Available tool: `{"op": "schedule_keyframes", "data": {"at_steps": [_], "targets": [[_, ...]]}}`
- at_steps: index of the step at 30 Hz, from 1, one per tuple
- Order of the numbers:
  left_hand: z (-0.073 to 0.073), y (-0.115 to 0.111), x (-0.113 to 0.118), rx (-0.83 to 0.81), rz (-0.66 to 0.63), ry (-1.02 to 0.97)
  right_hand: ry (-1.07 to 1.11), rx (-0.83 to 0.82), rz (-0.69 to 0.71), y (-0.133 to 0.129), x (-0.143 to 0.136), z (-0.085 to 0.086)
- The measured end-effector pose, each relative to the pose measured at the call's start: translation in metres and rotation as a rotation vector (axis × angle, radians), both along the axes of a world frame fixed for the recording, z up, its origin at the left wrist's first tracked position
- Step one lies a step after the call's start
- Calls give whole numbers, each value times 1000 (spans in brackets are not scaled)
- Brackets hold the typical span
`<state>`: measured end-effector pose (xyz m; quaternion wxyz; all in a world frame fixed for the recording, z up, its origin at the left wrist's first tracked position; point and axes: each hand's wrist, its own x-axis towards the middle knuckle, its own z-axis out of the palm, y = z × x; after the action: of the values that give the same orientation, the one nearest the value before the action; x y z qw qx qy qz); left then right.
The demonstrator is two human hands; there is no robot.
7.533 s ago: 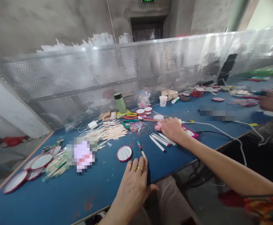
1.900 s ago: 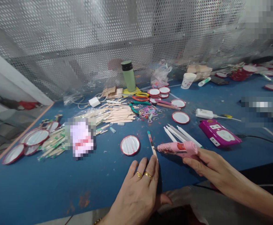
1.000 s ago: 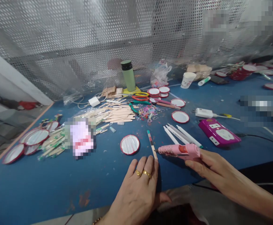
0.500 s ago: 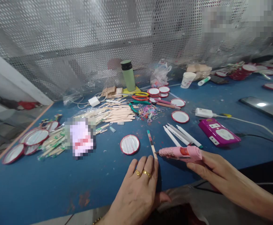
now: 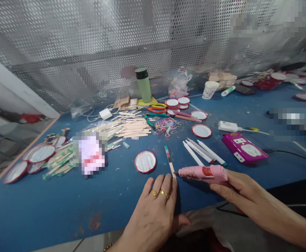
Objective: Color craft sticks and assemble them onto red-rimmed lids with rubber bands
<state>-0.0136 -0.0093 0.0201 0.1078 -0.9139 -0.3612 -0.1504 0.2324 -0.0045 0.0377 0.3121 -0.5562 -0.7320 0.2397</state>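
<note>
Fingers of your left hand (image 5: pixel 153 210) lie close together and flat over the near end of a banded wooden stick (image 5: pixel 169 159), pinning it to the blue table (image 5: pixel 63 217), with the thumb set apart. Your right hand (image 5: pixel 244 192) is wrapped around a pink glue gun (image 5: pixel 205 173), its nozzle pointing left at the bare wood just beyond your left fingertips. You have the nozzle so near the stick that whether it touches cannot be told, and no fresh glue can be made out.

As for how far along you are, the stick's far part already carries coloured bands, with green at the very tip, while the wood nearer you looks plain; what your fingers cover is hidden. That makes the piece look part-finished.

A little farther off, to the left of the stick, lies a red-rimmed disc (image 5: pixel 145 162) with pale stripes across its face, apart from your hands. White markers (image 5: pixel 200 152) rest beyond the gun, and a purple power socket (image 5: pixel 244 148) sits to their right. Over on your left, bagged sticks (image 5: pixel 61 161) show green parts, and seem further along than the plain loose sticks (image 5: pixel 136 127) heaped farther back. Beside that heap is a tangle of coloured bands (image 5: pixel 166 126). A green bottle (image 5: pixel 144 85) and a paper cup (image 5: pixel 210 90) stand upright behind, before the perforated metal screen (image 5: pixel 103 59).
</note>
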Motion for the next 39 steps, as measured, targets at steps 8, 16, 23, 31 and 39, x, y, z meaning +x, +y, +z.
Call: {"op": "schedule_keyframes", "data": {"at_steps": [8, 16, 23, 31, 39], "targets": [[-2, 0, 0, -11, 9, -5, 59, -11, 16, -1, -1, 12], [-8, 1, -2, 12, 4, -15, -51, 358, -210, 4, 13, 30], [-14, 4, -3, 65, -11, -62, -162, 368, -277, 10, 16, 34], [-20, 3, -5, 60, -12, -92, -717, 498, -342, 63, 3, 3], [-25, 6, -10, 35, -43, -44, -1010, 294, -445, 87, -8, 14]]}}
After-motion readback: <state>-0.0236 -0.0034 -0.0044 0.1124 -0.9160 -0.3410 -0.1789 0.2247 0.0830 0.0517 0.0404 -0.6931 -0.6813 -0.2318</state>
